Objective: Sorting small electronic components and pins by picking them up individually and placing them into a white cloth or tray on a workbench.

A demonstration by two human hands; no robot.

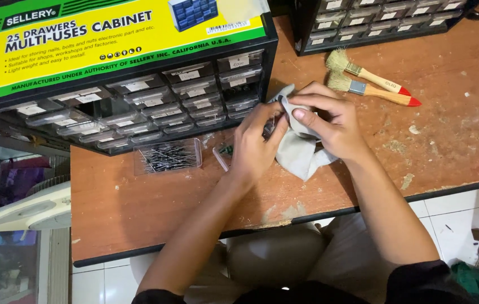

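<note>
Grey cloth [298, 149]: pinched between both hands | left hand [253, 149]: grips cloth edge | right hand [329, 121]: thumb pressing cloth | above wooden surface [155, 197], near drawer cabinet [138, 112].

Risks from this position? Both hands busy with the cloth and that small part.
1. The small part pinched by the left hand against the grey cloth looks thin; it might bend or slip.
2. The open clear drawer of thin wire-leaded parts lies beside the left forearm; a nudge may scatter them.
3. The two paintbrushes lie near the right hand.
</note>
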